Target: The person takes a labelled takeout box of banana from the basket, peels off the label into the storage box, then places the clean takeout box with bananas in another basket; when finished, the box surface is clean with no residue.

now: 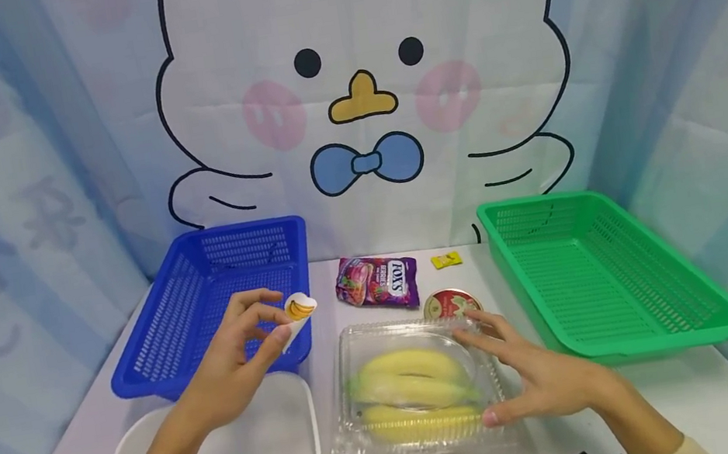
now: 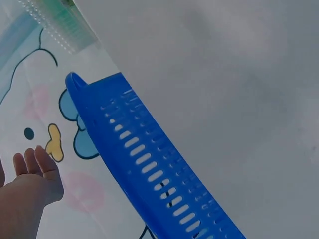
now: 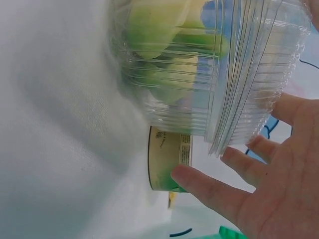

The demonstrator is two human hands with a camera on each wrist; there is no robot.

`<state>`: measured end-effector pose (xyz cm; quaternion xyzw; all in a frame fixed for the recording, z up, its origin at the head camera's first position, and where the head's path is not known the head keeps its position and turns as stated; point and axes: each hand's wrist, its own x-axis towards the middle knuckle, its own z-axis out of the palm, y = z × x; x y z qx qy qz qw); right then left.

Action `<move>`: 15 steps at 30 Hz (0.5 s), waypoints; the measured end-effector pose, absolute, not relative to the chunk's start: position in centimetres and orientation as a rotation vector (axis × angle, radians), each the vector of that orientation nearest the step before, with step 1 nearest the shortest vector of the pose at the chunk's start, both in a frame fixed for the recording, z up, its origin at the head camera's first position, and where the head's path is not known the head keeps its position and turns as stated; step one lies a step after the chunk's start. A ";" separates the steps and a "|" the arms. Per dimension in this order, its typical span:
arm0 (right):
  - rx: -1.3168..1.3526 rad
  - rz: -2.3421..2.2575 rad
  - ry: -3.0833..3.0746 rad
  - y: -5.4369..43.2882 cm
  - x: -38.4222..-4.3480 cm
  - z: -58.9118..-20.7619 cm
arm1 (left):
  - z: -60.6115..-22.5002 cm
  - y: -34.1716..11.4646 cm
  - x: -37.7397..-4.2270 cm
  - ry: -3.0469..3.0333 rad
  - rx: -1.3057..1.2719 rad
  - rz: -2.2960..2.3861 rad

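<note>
My left hand (image 1: 232,360) pinches a small white sticker with a banana picture (image 1: 300,307) between thumb and fingers, above the blue basket's front right corner. In the left wrist view that hand (image 2: 34,184) shows at the lower left, the sticker out of sight. A clear plastic clamshell box (image 1: 431,437) with bananas (image 1: 409,389) inside stands on the table, its lid down. My right hand (image 1: 544,373) spreads its fingers along the box's right side. In the right wrist view its fingertips (image 3: 232,154) lie at the box's rim.
A blue basket (image 1: 303,267) is at the left, a green basket (image 1: 520,282) at the right. Before the blue one lies a white tray (image 1: 312,423). Behind the box are a purple Fox's candy bag (image 1: 379,281), a yellow packet (image 1: 447,260) and a round can (image 1: 446,303).
</note>
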<state>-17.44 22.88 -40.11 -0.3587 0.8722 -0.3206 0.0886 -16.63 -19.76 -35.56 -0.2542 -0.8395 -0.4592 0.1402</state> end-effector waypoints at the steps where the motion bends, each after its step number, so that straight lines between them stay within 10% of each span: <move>1: -1.074 -0.951 2.601 22.9 -17.4 -40.1 | -35.5 -20.0 -16.6 -2.432 -0.727 -1.313; 15: -1.026 -0.964 2.563 23.0 -17.5 -39.8 | -34.3 -24.3 -13.9 -2.520 -0.653 -1.083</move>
